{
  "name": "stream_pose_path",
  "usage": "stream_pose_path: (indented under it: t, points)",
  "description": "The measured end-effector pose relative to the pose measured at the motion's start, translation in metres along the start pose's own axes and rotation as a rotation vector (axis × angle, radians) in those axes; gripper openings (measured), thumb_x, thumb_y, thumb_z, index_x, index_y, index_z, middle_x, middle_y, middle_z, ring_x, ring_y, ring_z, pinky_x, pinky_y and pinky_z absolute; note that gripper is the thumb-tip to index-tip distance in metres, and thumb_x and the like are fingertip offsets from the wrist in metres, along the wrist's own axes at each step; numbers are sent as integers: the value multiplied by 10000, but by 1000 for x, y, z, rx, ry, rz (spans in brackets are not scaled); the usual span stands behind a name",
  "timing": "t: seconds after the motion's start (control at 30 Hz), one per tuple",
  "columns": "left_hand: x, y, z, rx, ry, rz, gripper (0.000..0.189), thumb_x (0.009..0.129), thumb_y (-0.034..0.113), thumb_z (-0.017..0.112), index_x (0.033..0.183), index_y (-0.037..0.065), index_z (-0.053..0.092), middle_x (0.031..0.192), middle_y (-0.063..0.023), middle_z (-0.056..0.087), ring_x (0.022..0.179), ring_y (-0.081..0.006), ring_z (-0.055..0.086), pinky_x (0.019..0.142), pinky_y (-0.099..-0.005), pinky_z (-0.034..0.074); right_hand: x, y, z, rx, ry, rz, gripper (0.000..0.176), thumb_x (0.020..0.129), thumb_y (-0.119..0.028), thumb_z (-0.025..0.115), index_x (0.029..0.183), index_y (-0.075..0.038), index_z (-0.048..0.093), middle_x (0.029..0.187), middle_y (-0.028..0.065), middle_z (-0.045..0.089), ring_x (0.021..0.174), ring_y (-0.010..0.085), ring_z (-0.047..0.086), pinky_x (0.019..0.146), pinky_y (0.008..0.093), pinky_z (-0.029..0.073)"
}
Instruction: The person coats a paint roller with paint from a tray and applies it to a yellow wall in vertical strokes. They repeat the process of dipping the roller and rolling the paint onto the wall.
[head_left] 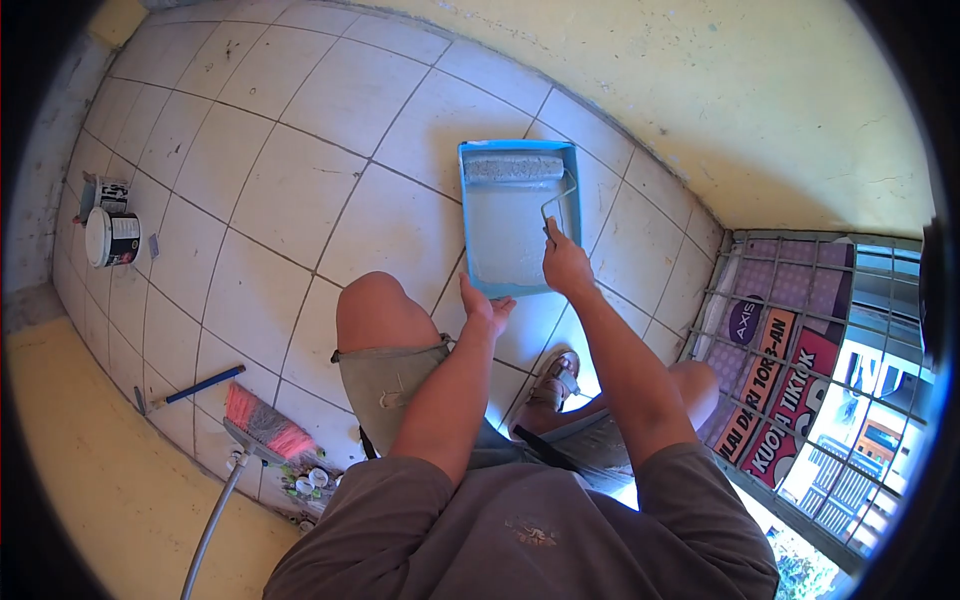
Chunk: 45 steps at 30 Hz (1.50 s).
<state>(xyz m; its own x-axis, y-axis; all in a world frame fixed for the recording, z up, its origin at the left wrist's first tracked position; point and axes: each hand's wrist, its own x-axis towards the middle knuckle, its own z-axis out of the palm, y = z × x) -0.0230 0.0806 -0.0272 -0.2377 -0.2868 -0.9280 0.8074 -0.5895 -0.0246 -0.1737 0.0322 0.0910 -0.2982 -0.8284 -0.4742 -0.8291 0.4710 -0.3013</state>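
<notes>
A blue paint tray [520,235] lies on the tiled floor in front of me, its inside coated with pale grey-white paint. The paint roller [515,168] rests across the tray's far end, its sleeve wet with paint. My right hand [568,262] is closed around the roller's handle above the tray's right side. At the near left corner, my left hand [484,306] steadies the tray, thumb along the left side and fingers by the near edge; part of its grip is hidden.
To the left stand a white paint bucket [101,238] and another container [110,192]. A pink-and-grey broom [262,420] and a blue-handled tool [200,385] lie at lower left. A yellow wall [700,90] borders the floor; a metal grille [780,340] with banners is at right.
</notes>
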Motion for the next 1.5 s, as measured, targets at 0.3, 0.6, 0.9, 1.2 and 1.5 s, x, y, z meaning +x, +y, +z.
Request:
stream_pose_path:
  t: [0.3, 0.6, 0.9, 1.2, 1.5]
  points:
    - [2, 5, 0, -30, 13, -38, 1156, 881, 881, 444, 1694, 153, 64, 1704, -321, 24, 1545, -571, 131, 1288, -571, 138, -52, 25, 18, -76, -53, 60, 573, 1091, -296, 428, 1647, -318, 292, 1048, 313, 730, 949, 525, 715, 860, 625, 565]
    - [11, 6, -4, -41, 26, -51, 1224, 846, 893, 505, 1693, 184, -22, 1709, -299, 26, 1527, -598, 157, 1273, -599, 163, -138, 64, 28, -23, -137, 121, 587, 1072, -285, 473, 1639, -338, 330, 960, 339, 714, 854, 532, 706, 812, 612, 564]
    - [20, 6, -12, -9, -16, -76, 1189, 861, 877, 501, 1696, 197, -3, 1707, -303, 26, 1528, -590, 164, 1274, -593, 161, -68, 33, 11, -95, -130, 101, 582, 1081, -277, 434, 1644, -310, 287, 1003, 312, 732, 916, 524, 715, 873, 610, 562]
    - [4, 8, 1, -5, 1, -47, 1078, 907, 889, 326, 1685, 154, 199, 1730, -253, 99, 1547, -565, 139, 1293, -562, 100, -71, 16, 10, 107, 5, 42, 553, 1066, -244, 471, 1613, -241, 392, 1092, 335, 706, 962, 555, 676, 895, 614, 540]
    - [25, 4, -16, 86, 196, -61, 1113, 882, 906, 406, 1681, 162, 188, 1664, -230, 280, 1364, -461, 506, 1117, -554, 392, -183, 51, 9, 157, -88, 112, 574, 1058, -198, 478, 1623, -239, 386, 1049, 312, 721, 939, 544, 686, 866, 608, 538]
